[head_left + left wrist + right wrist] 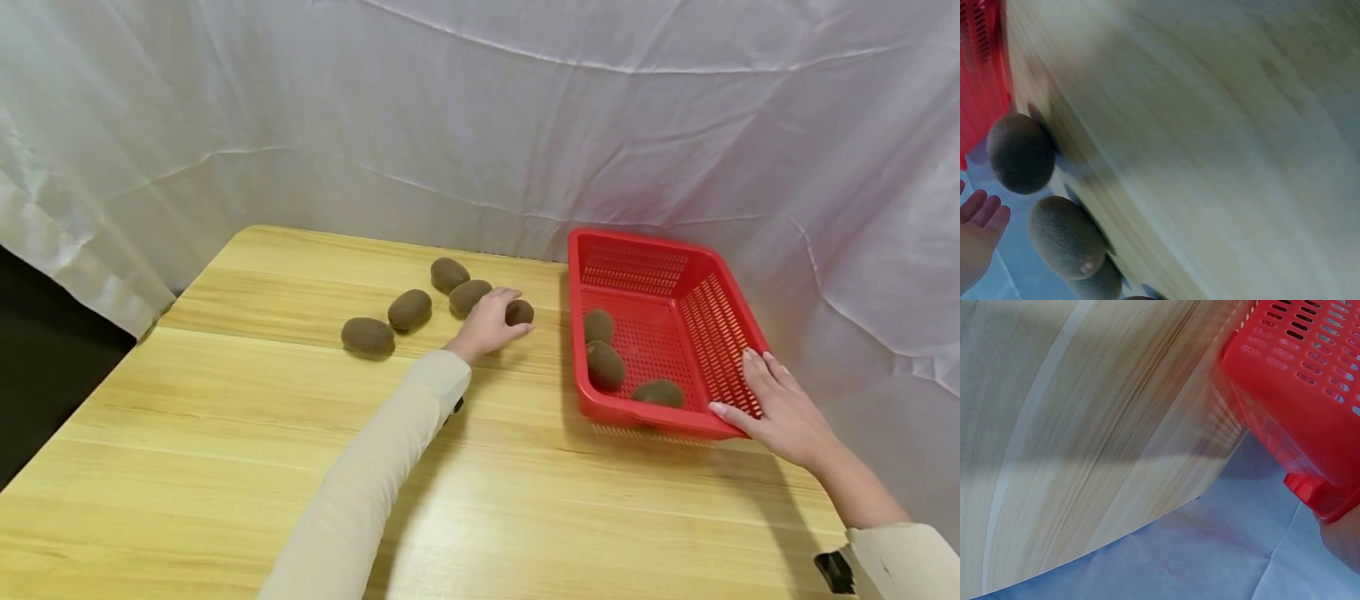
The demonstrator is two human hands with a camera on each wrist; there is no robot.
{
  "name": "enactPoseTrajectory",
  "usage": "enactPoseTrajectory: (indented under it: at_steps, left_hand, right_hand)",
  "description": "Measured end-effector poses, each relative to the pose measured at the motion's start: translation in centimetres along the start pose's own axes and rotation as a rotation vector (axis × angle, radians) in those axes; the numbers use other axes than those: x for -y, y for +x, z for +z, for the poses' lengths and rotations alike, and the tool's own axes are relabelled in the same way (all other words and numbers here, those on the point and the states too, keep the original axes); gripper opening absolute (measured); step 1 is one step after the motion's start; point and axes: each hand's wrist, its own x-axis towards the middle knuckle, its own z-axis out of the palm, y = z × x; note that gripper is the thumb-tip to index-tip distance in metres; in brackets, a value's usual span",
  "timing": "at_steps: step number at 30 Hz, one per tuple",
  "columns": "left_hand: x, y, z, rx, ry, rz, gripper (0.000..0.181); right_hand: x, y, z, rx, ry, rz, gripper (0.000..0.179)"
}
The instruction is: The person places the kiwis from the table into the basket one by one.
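Near kiwi [522, 312] lies just left of the red basket [645, 321]; left hand [487, 325] over it, nearer than right.
Head: left hand's thumb and fingers straddle kiwi, loose; right hand [783, 412] spread on basket's near-right corner. Four more kiwis [368, 337] further left of basket, three kiwis [605, 365] inside. Bare worktop [262, 400] strip between near kiwi and basket's left rim. Left wrist: gap shows between fingers and kiwi; barely longer than wide, axis hard to call. Right wrist: worktop edge close by basket; finger pose can't tell here.
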Motion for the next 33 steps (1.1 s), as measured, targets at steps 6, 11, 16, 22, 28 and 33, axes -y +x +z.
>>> enactPoseTrajectory:
  at_steps: [6,11,16,22,28,33]
  left_hand:
    - [0.9,-0.1,0.2,0.040,0.001,-0.034,0.063]
    - [1.2,-0.1,0.2,0.080,0.014,-0.084,0.065]
    - [1.2,0.0,0.4,0.122,0.023,-0.143,0.068]
    - [1.2,0.4,0.9,0.129,0.042,-0.191,0.069]
    - [1.2,0.7,1.2,0.136,0.035,-0.214,0.071]
    - [1.3,1.0,1.3,0.134,0.041,-0.235,0.071]
  right_hand:
    - [0.1,0.0,-0.1,-0.001,0.006,0.001,0.086]
    - [0.2,0.0,-0.1,-0.001,0.000,-0.003,0.086]
    - [0.1,0.1,0.0,-0.001,-0.007,-0.004,0.087]
    - [0.0,-0.1,0.1,0.002,-0.012,0.005,0.087]
    - [0.1,-0.2,0.0,0.003,-0.014,0.007,0.087]
    - [0.1,-0.1,0.0,0.006,-0.018,0.009,0.087]
